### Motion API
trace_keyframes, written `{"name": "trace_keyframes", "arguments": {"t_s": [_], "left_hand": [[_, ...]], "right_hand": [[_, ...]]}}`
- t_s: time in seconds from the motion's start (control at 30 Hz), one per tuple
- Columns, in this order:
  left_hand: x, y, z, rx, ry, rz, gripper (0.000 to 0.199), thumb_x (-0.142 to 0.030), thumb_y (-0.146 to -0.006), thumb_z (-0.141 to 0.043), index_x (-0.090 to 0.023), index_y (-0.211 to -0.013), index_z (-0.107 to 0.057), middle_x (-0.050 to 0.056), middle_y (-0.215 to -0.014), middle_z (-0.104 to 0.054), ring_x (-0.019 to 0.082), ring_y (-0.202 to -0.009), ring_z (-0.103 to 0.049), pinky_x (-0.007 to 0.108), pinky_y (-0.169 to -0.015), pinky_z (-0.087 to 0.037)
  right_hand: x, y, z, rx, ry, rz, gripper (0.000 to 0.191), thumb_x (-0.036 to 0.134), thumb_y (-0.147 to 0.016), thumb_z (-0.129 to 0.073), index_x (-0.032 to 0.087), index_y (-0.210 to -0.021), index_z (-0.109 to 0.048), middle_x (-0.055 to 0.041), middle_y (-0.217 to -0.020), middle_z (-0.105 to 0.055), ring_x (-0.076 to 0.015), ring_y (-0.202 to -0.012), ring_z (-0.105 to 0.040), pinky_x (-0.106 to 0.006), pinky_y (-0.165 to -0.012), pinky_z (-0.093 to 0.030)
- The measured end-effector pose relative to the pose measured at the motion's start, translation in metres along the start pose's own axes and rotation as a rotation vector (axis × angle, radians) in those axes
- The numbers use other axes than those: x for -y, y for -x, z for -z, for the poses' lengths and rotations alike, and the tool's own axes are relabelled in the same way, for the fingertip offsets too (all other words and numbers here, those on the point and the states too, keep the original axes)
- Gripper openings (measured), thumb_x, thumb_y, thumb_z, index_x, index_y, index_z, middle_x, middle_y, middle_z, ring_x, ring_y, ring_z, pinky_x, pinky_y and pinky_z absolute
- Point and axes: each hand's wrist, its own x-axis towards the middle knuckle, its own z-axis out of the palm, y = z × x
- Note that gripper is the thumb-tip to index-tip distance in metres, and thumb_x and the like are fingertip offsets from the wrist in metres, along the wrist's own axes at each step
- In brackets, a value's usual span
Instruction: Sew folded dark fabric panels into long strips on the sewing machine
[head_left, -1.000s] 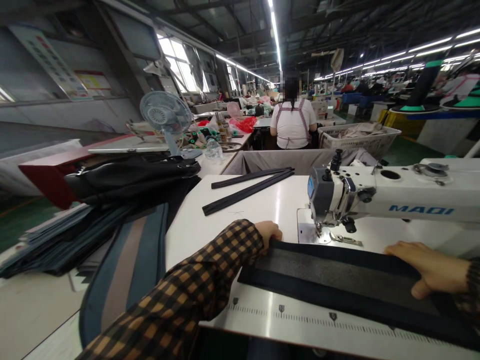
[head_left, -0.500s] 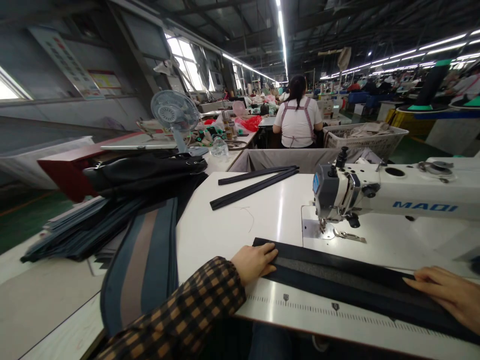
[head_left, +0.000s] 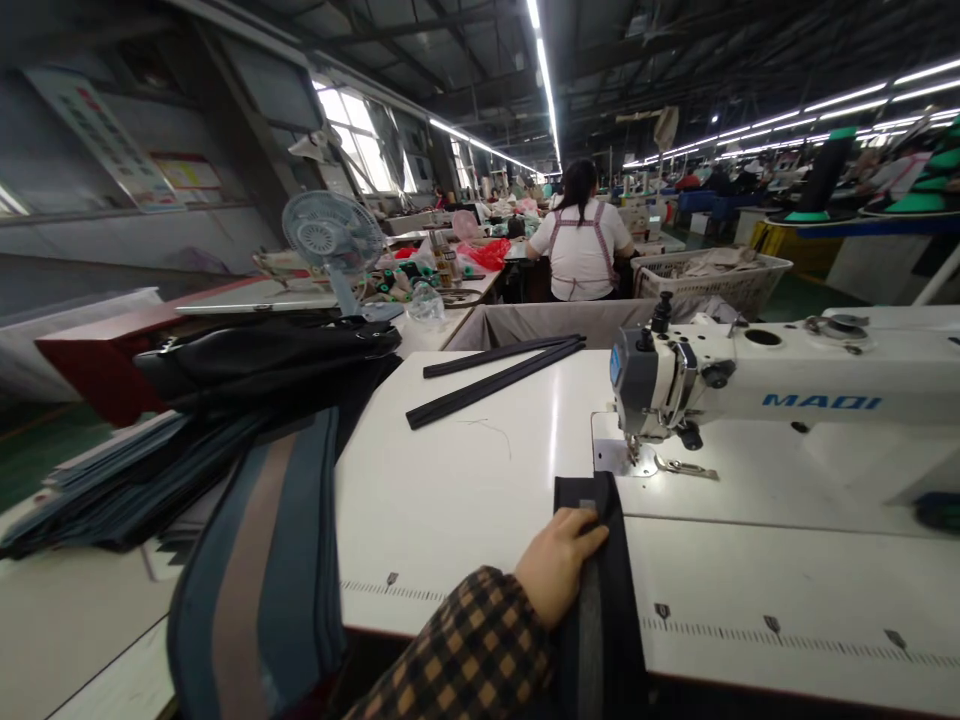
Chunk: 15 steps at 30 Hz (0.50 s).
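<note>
A long black fabric strip (head_left: 621, 585) with a grey band along its middle runs from near the sewing machine down over the table's front edge. My left hand (head_left: 559, 565), in a brown and black checked sleeve, grips the strip near its far end, fingers bent over the grey band. That end lies just in front of the needle plate of the white sewing machine (head_left: 720, 385). The strip's lower part drops out of sight below the edge. My right hand is out of view. Two narrow black strips (head_left: 487, 385) lie farther back on the white table (head_left: 442, 500).
Blue-grey panels with a brown stripe (head_left: 251, 570) are stacked at left, beside dark folded pieces (head_left: 150, 480) and a black bag (head_left: 262, 360). A fan (head_left: 334, 235) stands behind. Ahead sits a person (head_left: 581, 240) near a white basket (head_left: 712, 285). A ruler scale marks the front edge.
The strip has turned from lying across the table to pointing toward me, its near part now over the edge. My left hand moved right with its end; my right hand left the view.
</note>
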Motion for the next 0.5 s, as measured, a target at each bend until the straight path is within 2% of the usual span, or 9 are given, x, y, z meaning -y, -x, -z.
{"name": "trace_keyframes", "arguments": {"t_s": [0.1, 0.2, 0.33, 0.5], "left_hand": [[-0.025, -0.009, -0.011, -0.019, 0.083, -0.062, 0.031, -0.014, -0.085, -0.040, -0.022, -0.112, -0.051, 0.005, -0.116, -0.049, 0.015, -0.106, -0.045, 0.028, -0.089, -0.043], [-0.042, -0.020, -0.018, 0.004, 0.103, -0.074, 0.027, -0.017, -0.086, -0.040, -0.021, -0.110, -0.050, 0.005, -0.114, -0.050, 0.016, -0.106, -0.045, 0.028, -0.086, -0.045], [-0.048, -0.026, -0.019, 0.021, 0.117, -0.028, 0.027, -0.016, -0.086, -0.038, -0.021, -0.112, -0.047, 0.004, -0.120, -0.047, 0.016, -0.107, -0.045, 0.028, -0.085, -0.047], [-0.048, -0.026, -0.019, 0.067, 0.098, -0.007, 0.037, -0.013, -0.086, -0.036, -0.020, -0.122, -0.037, 0.003, -0.130, -0.039, 0.016, -0.115, -0.040, 0.027, -0.087, -0.047]], "right_hand": [[-0.013, -0.012, 0.006, 0.017, 0.040, -0.125, 0.036, 0.025, -0.088, -0.034, 0.024, -0.122, -0.045, -0.0047, -0.114, -0.057, -0.0181, -0.104, -0.053, -0.030, -0.081, -0.052], [-0.038, -0.017, 0.012, 0.097, 0.133, -0.214, 0.044, 0.023, -0.088, -0.033, 0.015, -0.132, -0.030, -0.0079, -0.133, -0.038, -0.0211, -0.121, -0.034, -0.038, -0.097, -0.038], [-0.057, -0.020, 0.010, 0.200, 0.230, -0.158, 0.047, 0.021, -0.088, -0.033, 0.012, -0.134, -0.024, -0.0075, -0.140, -0.022, -0.0214, -0.127, -0.020, -0.039, -0.101, -0.032], [-0.055, -0.024, 0.005, 0.198, 0.297, -0.122, 0.052, 0.018, -0.085, -0.037, 0.011, -0.134, -0.022, -0.0086, -0.139, -0.023, -0.0216, -0.126, -0.022, -0.038, -0.099, -0.036]]}}
